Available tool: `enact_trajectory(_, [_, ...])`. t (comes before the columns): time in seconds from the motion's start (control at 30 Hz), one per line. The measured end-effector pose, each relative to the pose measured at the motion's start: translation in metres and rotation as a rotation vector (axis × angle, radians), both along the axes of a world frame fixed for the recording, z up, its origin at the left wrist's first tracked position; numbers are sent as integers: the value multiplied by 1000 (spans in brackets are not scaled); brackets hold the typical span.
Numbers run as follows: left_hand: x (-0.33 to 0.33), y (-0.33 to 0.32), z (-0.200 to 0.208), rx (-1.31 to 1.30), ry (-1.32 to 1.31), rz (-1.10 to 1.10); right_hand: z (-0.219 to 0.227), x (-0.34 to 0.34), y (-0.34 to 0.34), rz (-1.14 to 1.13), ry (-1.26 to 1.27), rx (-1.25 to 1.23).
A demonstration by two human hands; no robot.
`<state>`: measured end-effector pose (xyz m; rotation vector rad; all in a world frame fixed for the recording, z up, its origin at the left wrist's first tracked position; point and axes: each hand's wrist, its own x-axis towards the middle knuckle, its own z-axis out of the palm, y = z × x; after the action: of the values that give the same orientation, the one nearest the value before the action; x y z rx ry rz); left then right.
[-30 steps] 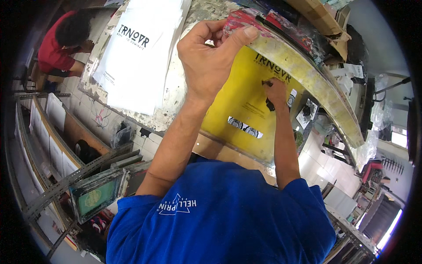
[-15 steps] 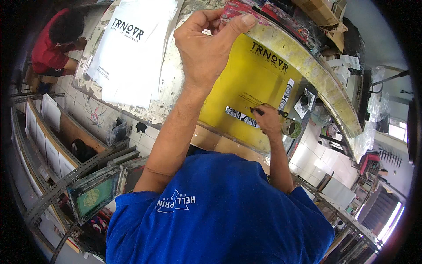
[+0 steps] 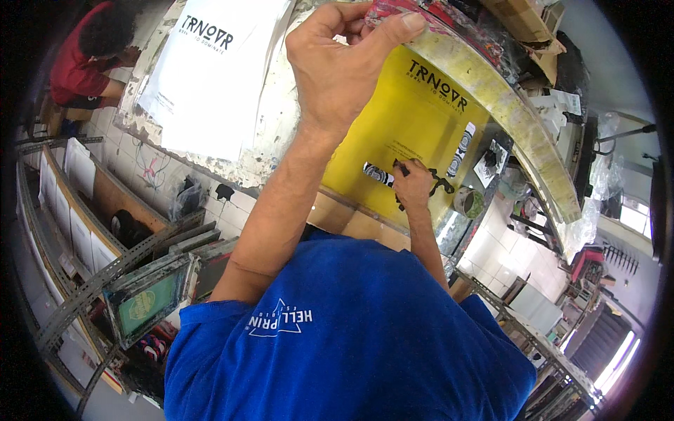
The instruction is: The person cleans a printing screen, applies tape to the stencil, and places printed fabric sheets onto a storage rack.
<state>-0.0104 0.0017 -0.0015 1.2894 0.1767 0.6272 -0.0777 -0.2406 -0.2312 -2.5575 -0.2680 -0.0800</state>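
Note:
My left hand (image 3: 335,67) is raised, thumb and fingers closed on the end of a long, yellow-stained screen frame (image 3: 491,84), which is tilted up at the right. Beneath lies a flat yellow panel (image 3: 379,130) with black lettering. Two black-and-white patterned strips rest on it: one upright strip (image 3: 460,149) at its right side, one lying strip (image 3: 378,174) near its lower edge. My right hand (image 3: 413,185) is low over the panel beside the lying strip, covering its right end. Its fingers are closed on a black, uneven-edged thing (image 3: 442,184), largely hidden by the hand.
A stack of white printed sheets (image 3: 210,84) lies left on the paint-spattered table (image 3: 277,105). A round, green-patterned container (image 3: 469,202) stands right of the panel. Farther left, a person in red (image 3: 78,67) crouches. Metal racks (image 3: 105,259) hold boards and screens at lower left.
My right hand has moved left over the panel with the black thing, now covering the lying strip's right end. My left hand keeps its hold on the frame. The view has shifted slightly.

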Motion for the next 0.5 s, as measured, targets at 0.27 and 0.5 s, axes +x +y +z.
enact_trajectory(0.27, [-4,-1,8,-103,42,-46,0,9,14,37,17,-64])
enact_trajectory(0.5, [-3,-1,3,-81,47,-55,-1,1,4,-31,39,-44])
